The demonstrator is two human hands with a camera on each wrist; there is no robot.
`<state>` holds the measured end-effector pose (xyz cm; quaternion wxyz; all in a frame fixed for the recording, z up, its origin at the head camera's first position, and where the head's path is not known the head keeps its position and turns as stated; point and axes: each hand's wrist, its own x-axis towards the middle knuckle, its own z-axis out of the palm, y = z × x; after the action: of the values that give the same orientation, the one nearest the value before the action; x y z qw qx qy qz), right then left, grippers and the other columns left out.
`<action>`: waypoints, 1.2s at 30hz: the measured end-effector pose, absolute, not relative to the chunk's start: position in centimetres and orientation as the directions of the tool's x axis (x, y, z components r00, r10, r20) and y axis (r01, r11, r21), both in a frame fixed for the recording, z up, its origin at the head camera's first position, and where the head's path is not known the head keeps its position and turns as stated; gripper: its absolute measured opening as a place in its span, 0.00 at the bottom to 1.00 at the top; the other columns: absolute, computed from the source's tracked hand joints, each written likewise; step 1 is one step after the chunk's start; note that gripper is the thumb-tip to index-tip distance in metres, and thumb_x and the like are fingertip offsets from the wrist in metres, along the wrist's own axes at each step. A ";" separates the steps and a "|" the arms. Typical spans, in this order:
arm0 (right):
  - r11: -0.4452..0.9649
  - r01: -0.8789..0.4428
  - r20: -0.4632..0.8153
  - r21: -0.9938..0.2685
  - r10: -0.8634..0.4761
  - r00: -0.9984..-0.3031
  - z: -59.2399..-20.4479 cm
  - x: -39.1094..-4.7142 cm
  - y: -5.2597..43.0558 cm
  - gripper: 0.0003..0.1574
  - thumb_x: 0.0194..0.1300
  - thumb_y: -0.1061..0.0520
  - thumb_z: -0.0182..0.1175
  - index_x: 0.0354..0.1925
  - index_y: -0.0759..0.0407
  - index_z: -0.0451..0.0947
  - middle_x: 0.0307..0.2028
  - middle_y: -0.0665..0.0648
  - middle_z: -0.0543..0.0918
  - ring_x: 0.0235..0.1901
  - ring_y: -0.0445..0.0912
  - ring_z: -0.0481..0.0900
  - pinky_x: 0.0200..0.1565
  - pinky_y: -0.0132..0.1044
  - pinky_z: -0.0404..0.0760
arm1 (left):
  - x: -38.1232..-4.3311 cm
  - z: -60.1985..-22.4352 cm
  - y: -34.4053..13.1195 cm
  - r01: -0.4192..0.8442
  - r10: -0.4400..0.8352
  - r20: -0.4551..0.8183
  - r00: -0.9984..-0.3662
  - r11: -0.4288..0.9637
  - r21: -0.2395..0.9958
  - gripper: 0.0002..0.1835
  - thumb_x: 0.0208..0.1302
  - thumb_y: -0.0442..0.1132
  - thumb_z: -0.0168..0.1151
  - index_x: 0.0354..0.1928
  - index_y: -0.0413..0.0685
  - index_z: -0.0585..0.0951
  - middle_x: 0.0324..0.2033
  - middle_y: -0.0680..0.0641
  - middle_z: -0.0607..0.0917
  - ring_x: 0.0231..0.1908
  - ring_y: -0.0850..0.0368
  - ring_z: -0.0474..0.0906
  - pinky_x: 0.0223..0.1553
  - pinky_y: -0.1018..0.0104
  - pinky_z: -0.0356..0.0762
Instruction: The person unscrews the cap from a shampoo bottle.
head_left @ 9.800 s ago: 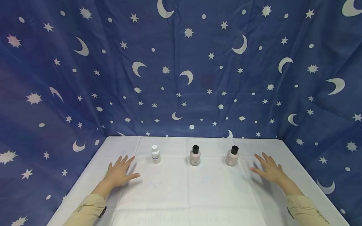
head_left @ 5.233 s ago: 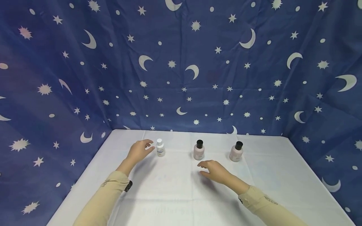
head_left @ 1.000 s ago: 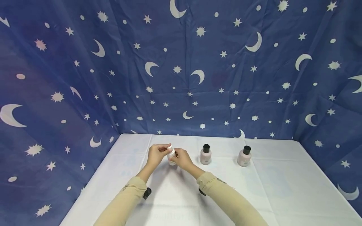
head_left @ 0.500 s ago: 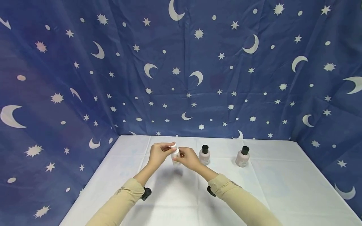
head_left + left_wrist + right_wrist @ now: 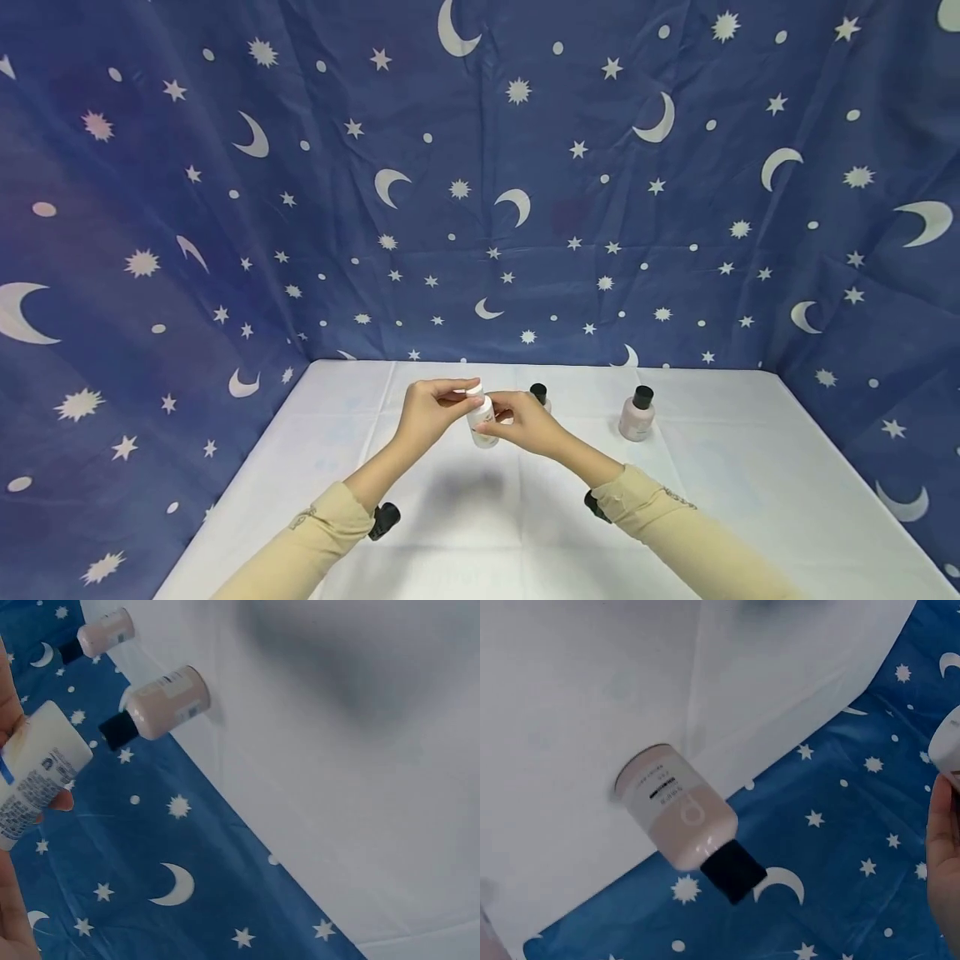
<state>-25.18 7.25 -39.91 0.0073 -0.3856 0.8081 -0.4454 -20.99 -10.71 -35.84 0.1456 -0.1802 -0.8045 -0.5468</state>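
Observation:
Held off the table in the head view is a small white pill bottle (image 5: 484, 428), tilted with its top leaning left. My left hand (image 5: 429, 410) pinches it at the white cap (image 5: 475, 391) with thumb and fingers. Lower down, my right hand (image 5: 528, 423) grips the bottle's body from the right side. Whether the cap is loose cannot be told, since the left thumb covers its lower edge. The left wrist view gives the bottle's printed label (image 5: 46, 778) near the left edge. Only a part of the right hand (image 5: 943, 859) enters the right wrist view.
Behind the right hand stands a pink bottle with a black cap (image 5: 538, 392), mostly hidden. A similar pink bottle (image 5: 637, 419) is upright farther right. A white cloth covers the table (image 5: 720, 492), and a blue star-and-moon curtain (image 5: 480, 167) hangs behind and at both sides.
From resting at the left of the table, the pill bottle was taken in both hands and lifted. Over the last second both hands carried it right and up, partly covering the middle pink bottle.

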 end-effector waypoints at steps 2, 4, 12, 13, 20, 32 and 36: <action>0.308 -0.625 0.317 -0.718 -0.654 -0.687 -39.4 -24.9 7.8 0.21 0.61 0.56 0.63 0.50 0.65 0.77 0.41 0.59 0.85 0.40 0.47 0.83 0.45 0.31 0.82 | -21.2 -36.4 -10.8 0.468 0.148 0.444 -0.884 0.317 0.825 0.15 0.51 0.31 0.70 0.42 0.34 0.84 0.39 0.36 0.86 0.35 0.46 0.86 0.36 0.70 0.84; 0.305 -0.633 0.307 -0.711 -0.676 -0.670 -38.9 -24.5 8.4 0.21 0.61 0.55 0.63 0.50 0.65 0.77 0.42 0.59 0.85 0.40 0.45 0.82 0.45 0.32 0.82 | -21.3 -36.8 -10.9 0.496 0.173 0.465 -0.868 0.300 0.814 0.15 0.51 0.33 0.71 0.43 0.35 0.85 0.39 0.38 0.87 0.35 0.49 0.86 0.37 0.71 0.84; 0.232 -0.621 0.320 -0.749 -0.693 -0.646 -37.5 -22.3 10.2 0.22 0.59 0.57 0.65 0.50 0.66 0.77 0.42 0.60 0.84 0.39 0.40 0.81 0.46 0.38 0.83 | -19.5 -35.7 -10.3 0.490 0.251 0.439 -0.863 0.201 0.848 0.16 0.51 0.31 0.70 0.44 0.35 0.84 0.43 0.37 0.85 0.37 0.67 0.83 0.43 0.70 0.83; 0.214 -0.606 0.316 -0.766 -0.696 -0.644 -37.4 -22.0 10.3 0.23 0.59 0.57 0.66 0.51 0.67 0.77 0.43 0.62 0.84 0.39 0.39 0.81 0.47 0.38 0.83 | -19.3 -35.5 -10.3 0.477 0.265 0.424 -0.866 0.184 0.859 0.16 0.51 0.31 0.70 0.44 0.35 0.84 0.43 0.37 0.85 0.36 0.68 0.83 0.43 0.70 0.83; -0.007 -0.447 0.282 -0.894 -0.786 -0.551 -37.6 -21.1 11.6 0.28 0.60 0.58 0.64 0.51 0.78 0.72 0.47 0.65 0.82 0.47 0.33 0.78 0.54 0.33 0.79 | -18.9 -34.0 -10.3 0.386 0.500 0.322 -0.804 0.027 0.922 0.20 0.52 0.30 0.69 0.46 0.25 0.79 0.44 0.27 0.82 0.37 0.68 0.83 0.43 0.67 0.83; -0.287 -0.098 0.303 -0.953 -0.881 -0.363 -39.1 -20.2 11.5 0.22 0.60 0.51 0.65 0.54 0.45 0.78 0.49 0.42 0.81 0.51 0.41 0.80 0.57 0.36 0.77 | -20.1 -33.2 -10.0 0.305 0.786 0.260 -0.561 -0.095 0.948 0.37 0.49 0.46 0.70 0.50 0.17 0.72 0.47 0.18 0.74 0.42 0.66 0.83 0.46 0.64 0.83; -0.282 -0.062 0.286 -0.957 -0.895 -0.342 -39.6 -19.8 11.5 0.24 0.59 0.47 0.65 0.54 0.44 0.76 0.49 0.41 0.81 0.50 0.40 0.80 0.57 0.38 0.77 | -20.4 -33.3 -9.5 0.313 0.849 0.274 -0.452 -0.137 0.940 0.38 0.52 0.48 0.68 0.48 0.13 0.71 0.45 0.16 0.74 0.42 0.68 0.82 0.43 0.70 0.82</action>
<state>-19.78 11.48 -39.61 0.3229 -0.4742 0.5046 -0.6452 -20.41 -9.46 -33.28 -0.2277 -0.4714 -0.6160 -0.5886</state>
